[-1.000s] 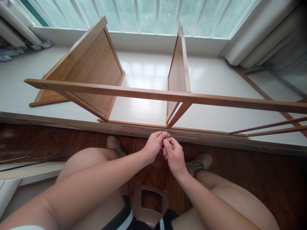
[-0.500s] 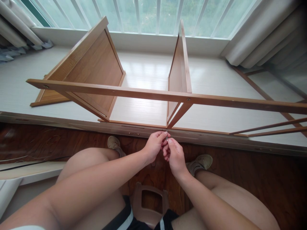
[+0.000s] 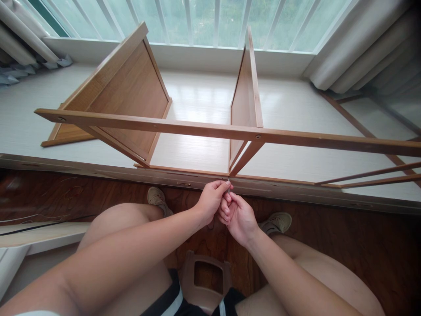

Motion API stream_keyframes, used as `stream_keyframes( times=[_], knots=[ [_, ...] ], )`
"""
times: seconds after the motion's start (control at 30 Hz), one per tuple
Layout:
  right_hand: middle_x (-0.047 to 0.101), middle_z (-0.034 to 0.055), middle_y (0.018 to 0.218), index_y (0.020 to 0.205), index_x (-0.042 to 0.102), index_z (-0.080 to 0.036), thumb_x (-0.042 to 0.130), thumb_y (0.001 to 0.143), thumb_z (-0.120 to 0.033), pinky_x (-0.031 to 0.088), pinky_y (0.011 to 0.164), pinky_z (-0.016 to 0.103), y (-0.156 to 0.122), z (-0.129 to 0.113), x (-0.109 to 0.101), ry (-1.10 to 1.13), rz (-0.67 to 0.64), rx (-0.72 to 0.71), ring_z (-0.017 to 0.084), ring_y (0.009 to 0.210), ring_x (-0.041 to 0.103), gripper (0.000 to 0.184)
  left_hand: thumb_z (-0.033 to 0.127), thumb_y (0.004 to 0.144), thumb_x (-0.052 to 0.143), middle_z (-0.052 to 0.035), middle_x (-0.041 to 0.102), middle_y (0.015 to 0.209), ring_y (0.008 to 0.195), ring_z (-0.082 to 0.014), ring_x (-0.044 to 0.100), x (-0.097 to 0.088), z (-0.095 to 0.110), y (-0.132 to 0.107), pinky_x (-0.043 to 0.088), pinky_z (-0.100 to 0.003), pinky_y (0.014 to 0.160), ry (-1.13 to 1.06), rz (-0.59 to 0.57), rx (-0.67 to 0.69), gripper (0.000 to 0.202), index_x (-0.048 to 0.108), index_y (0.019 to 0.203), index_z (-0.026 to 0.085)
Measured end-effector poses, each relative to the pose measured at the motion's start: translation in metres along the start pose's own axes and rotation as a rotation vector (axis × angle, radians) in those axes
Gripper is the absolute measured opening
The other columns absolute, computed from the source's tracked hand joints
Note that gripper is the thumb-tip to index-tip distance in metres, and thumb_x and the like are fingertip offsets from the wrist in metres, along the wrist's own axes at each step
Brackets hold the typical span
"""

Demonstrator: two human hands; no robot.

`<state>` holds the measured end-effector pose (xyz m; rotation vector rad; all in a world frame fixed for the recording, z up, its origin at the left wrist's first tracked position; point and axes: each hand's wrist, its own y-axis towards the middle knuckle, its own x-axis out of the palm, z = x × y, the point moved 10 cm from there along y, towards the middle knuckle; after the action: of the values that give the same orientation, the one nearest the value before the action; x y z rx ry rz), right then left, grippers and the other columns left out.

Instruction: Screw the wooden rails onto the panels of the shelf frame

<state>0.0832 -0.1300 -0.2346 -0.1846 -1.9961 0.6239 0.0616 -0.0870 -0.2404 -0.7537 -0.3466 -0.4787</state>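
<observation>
Slim metal rod [image 3: 229,187] just below the wooden rail [image 3: 276,179]
Your left hand [image 3: 211,199] pinches it, likely for alignment; your right hand [image 3: 241,219] curls at its near end, grip unclear.

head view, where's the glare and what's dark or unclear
Head view: glare whitens the pale glossy ledge; head view: the bright green-tinted barred window shows only a hazy outdoors; head view: the pale fabric curtain at right darkens toward the upper corner, and the thin silvery metal rod looks indistinct.
</observation>
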Motion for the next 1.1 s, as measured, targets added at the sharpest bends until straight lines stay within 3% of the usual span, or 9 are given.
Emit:
stream_keyframes(
  times=[0.2,0.4,0.6,0.9,1.1],
  knots=[
    [0.048,-0.0042,0.049,0.072,0.044,-0.02,0.05,0.091,-0.04,0.025,0.036,0.019,-0.001,-0.011,-0.013,-0.212,0.15,-0.162,0.009,0.037,0.035,0.028,0.045,0.081,0.063,0.0035,0.053,0.053,0.03,-0.013,0.049,0.007,0.0,0.0,0.042,-0.024,0.029,-0.017,-0.045,-0.002,0.032,0.058,0.091,0.015],
    [0.047,-0.0057,0.048,0.074,0.047,-0.02,0.054,0.089,-0.048,0.025,0.035,0.017,-0.006,-0.025,-0.023,-0.445,0.272,-0.283,0.007,0.038,0.034,0.034,0.04,0.084,0.06,0.0058,0.047,0.048,0.031,-0.0109,0.048,0.005,0.006,0.003,0.036,-0.019,0.03,0.029,-0.036,0.064,0.026,0.058,0.085,0.014],
    [0.046,-0.0065,0.048,0.074,0.047,-0.02,0.052,0.089,-0.052,0.024,0.033,0.017,-0.009,-0.032,-0.022,-0.593,0.291,-0.34,0.006,0.037,0.033,0.036,0.038,0.084,0.06,0.0063,0.045,0.05,0.033,-0.0095,0.048,0.004,0.007,0.004,0.036,-0.018,0.032,0.044,-0.033,0.077,0.025,0.058,0.084,0.014],
    [0.045,-0.0065,0.05,0.077,0.05,-0.019,0.05,0.091,-0.051,0.028,0.037,0.017,-0.011,-0.037,-0.018,-0.687,0.29,-0.4,0.006,0.041,0.035,0.035,0.04,0.086,0.054,0.0047,0.049,0.049,0.031,-0.0158,0.048,0.014,0.006,0.001,0.044,-0.029,0.03,0.025,-0.105,0.05,0.024,0.052,0.087,0.017],
    [0.044,-0.0074,0.049,0.076,0.049,-0.019,0.054,0.091,-0.051,0.029,0.039,0.018,-0.013,-0.042,-0.016,-0.738,0.308,-0.441,0.006,0.041,0.035,0.034,0.04,0.085,0.056,0.0051,0.048,0.048,0.031,-0.0141,0.048,0.012,0.007,0.002,0.04,-0.024,0.03,0.042,-0.081,0.059,0.023,0.054,0.086,0.017]
  ],
)
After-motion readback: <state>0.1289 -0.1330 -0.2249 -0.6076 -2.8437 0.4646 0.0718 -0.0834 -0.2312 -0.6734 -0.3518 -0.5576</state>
